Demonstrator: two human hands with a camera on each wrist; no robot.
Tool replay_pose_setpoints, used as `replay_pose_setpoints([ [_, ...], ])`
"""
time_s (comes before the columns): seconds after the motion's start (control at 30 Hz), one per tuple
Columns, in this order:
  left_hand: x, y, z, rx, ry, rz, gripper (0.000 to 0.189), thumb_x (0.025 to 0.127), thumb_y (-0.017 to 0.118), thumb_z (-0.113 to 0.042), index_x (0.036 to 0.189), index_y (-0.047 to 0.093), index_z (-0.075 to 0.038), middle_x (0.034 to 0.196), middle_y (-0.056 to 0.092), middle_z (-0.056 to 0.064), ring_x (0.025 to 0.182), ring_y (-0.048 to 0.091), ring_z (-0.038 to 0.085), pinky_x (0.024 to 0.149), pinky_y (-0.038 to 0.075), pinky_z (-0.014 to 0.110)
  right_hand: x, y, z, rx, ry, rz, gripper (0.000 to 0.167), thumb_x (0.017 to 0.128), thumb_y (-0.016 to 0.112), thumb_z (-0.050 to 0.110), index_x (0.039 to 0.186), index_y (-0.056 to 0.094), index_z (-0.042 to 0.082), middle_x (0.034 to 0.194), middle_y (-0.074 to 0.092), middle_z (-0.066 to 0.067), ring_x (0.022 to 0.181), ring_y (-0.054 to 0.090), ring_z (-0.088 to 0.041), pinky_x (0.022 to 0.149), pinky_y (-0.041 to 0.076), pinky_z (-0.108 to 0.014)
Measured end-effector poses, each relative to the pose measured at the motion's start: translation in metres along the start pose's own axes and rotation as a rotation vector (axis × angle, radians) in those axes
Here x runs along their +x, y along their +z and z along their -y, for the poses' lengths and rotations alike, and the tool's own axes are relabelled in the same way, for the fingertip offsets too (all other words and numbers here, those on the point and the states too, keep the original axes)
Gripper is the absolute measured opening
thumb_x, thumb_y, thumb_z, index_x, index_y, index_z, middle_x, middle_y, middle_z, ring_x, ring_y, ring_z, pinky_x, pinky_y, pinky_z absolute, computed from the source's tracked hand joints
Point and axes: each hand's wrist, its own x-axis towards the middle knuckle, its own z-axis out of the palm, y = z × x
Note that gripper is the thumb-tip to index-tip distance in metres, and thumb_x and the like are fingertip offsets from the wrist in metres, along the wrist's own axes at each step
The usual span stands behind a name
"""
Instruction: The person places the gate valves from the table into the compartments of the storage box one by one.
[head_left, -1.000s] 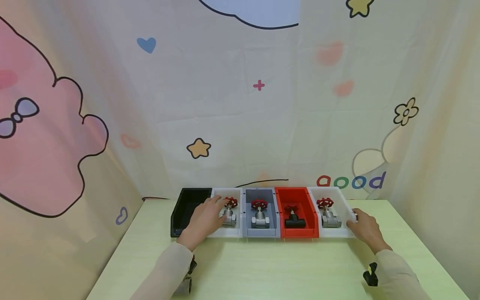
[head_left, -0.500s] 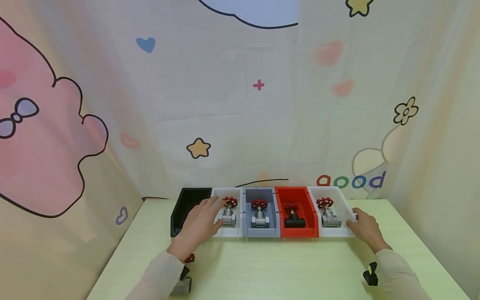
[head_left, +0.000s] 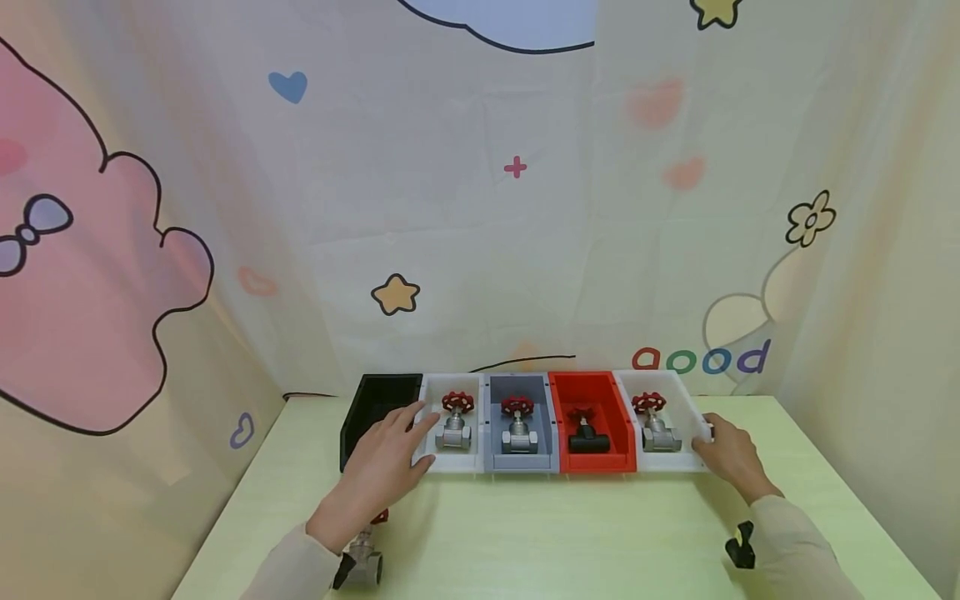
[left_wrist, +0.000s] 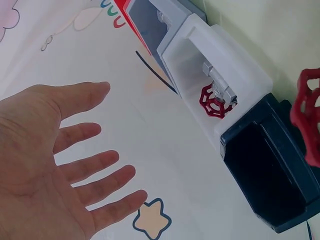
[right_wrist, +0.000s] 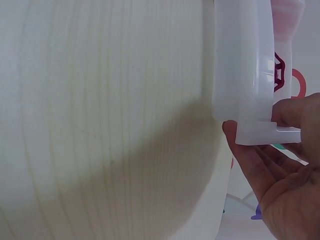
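Observation:
My left hand (head_left: 382, 467), fingers spread and relaxed, hovers before the black bin (head_left: 390, 379) and the left white bin (head_left: 457, 463), partly hiding both. It holds nothing; the left wrist view shows the bare palm side. In that white bin stands a silver gate valve (head_left: 453, 429) with a red handwheel. My right hand (head_left: 735, 454) pinches the outer side wall of the right white bin (right_wrist: 245, 65), thumb inside and fingers outside. That bin holds another silver valve (head_left: 658, 435) with a red handwheel.
Between the white bins, a grey-blue bin (head_left: 521, 463) holds a silver valve (head_left: 519, 435), and a red bin (head_left: 597, 463) holds a black-bodied valve (head_left: 588, 438). Another valve (head_left: 365, 567) stands on the table (head_left: 555, 533) beside my left sleeve. A printed curtain (head_left: 480, 250) hangs behind.
My left hand has drawn back to the left and toward me, away from the valve in the left white bin, uncovering it. My right hand keeps its hold on the right white bin.

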Motion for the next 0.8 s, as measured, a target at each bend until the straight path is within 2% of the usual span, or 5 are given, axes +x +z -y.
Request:
replay_pose_setpoints([
  [0.27,-0.018,-0.005,0.005,0.003,0.049,-0.045,0.061,0.083,0.077,-0.034,0.139,0.057,-0.019,0.144,0.053,0.01,0.129,0.053,0.03,0.098,0.049,0.049,0.0,-0.001,0.0,-0.006,0.003,0.003,0.055,0.092,0.056,0.014,0.137,0.039,-0.012,0.129,0.051,-0.04,0.105,0.059,-0.049,0.081,0.052,-0.054],
  [0.57,-0.037,-0.007,0.01,0.005,0.026,-0.013,0.059,0.085,0.075,-0.038,0.138,0.057,-0.02,0.144,0.053,0.01,0.129,0.052,0.033,0.099,0.047,0.052,0.001,0.001,-0.002,-0.006,0.008,-0.001,0.055,0.092,0.055,0.015,0.138,0.038,-0.012,0.13,0.05,-0.04,0.106,0.058,-0.05,0.082,0.052,-0.055],
  [0.8,-0.052,-0.01,0.01,0.011,0.017,0.004,0.061,0.083,0.076,-0.039,0.137,0.057,-0.02,0.138,0.057,0.01,0.124,0.055,0.03,0.094,0.05,0.05,0.001,0.002,-0.002,-0.002,0.014,-0.006,0.056,0.093,0.055,0.015,0.139,0.038,-0.012,0.131,0.049,-0.04,0.109,0.057,-0.051,0.084,0.051,-0.057],
])
